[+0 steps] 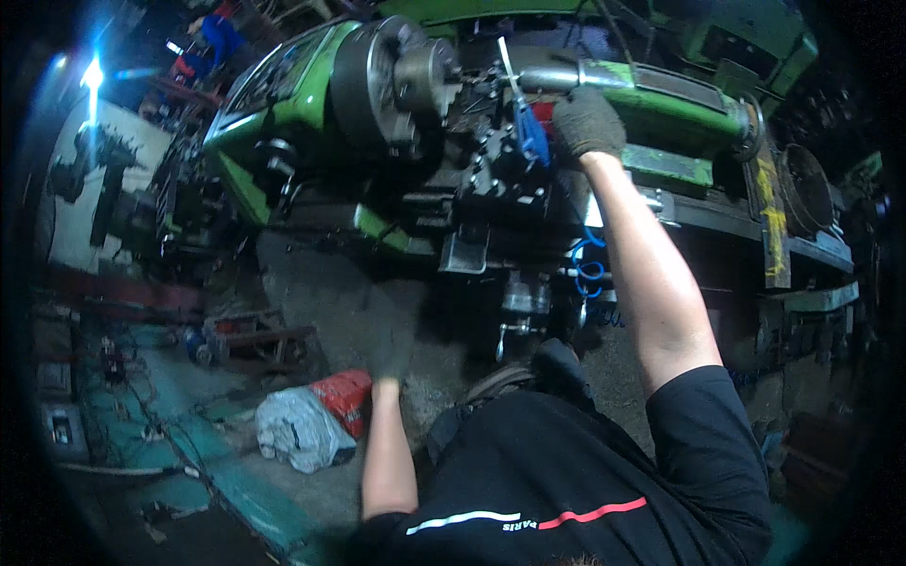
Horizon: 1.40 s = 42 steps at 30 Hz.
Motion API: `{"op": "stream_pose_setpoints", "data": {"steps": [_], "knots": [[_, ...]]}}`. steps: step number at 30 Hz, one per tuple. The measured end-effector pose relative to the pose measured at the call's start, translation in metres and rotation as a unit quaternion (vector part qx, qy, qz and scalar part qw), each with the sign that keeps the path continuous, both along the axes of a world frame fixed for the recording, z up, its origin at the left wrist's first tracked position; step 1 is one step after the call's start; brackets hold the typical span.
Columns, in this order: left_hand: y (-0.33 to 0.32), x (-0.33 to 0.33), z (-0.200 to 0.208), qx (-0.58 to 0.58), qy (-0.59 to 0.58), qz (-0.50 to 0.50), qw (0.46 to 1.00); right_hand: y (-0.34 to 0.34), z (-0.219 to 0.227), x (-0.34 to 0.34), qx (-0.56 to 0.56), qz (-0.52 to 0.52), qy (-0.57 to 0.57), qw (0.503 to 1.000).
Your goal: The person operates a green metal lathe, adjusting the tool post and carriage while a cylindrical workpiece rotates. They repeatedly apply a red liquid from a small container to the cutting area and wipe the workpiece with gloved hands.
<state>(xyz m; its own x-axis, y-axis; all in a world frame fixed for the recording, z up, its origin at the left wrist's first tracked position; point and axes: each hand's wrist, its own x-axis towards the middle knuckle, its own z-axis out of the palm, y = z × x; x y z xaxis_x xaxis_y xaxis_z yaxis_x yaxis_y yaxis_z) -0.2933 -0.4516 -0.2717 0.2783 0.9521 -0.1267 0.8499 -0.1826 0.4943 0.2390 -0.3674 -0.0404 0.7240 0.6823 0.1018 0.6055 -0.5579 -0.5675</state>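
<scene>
My right hand, in a dark grey glove, reaches to the lathe's carriage, its fingers curled. A red part shows against its fingertips; what the fingers hold is hidden. Just left of it is a blue tool with a thin pale rod pointing up, above the dark tool post. The chuck of the green lathe holds a thick round metal workpiece. My left hand, also gloved, hangs low over the floor, away from the lathe. Motion smears its fingers.
A blue coiled hose hangs below the carriage near handles. The tailstock handwheel is at the right. A grey plastic bag and a red bag lie on the floor at left. Far left, a bright light glares; a person in blue is behind.
</scene>
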Motion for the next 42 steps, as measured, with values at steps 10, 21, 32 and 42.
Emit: {"op": "stream_pose_setpoints", "data": {"steps": [10,21,32,42], "knots": [[-0.276,-0.163,-0.183,-0.374,0.163,0.135,0.903,-0.008,-0.004,0.007,0.006,-0.014,-0.030,0.999],[-0.185,-0.131,-0.190,-0.244,0.096,-0.001,0.965,-0.012,0.006,0.009,-0.006,0.003,-0.018,1.000],[-0.215,-0.085,-0.162,-0.383,0.106,0.123,0.909,-0.013,0.001,0.007,0.024,0.027,-0.013,0.999],[-0.297,-0.064,-0.161,-0.355,0.010,0.222,0.908,-0.009,0.003,0.002,-0.061,0.071,-0.085,0.992]]}}
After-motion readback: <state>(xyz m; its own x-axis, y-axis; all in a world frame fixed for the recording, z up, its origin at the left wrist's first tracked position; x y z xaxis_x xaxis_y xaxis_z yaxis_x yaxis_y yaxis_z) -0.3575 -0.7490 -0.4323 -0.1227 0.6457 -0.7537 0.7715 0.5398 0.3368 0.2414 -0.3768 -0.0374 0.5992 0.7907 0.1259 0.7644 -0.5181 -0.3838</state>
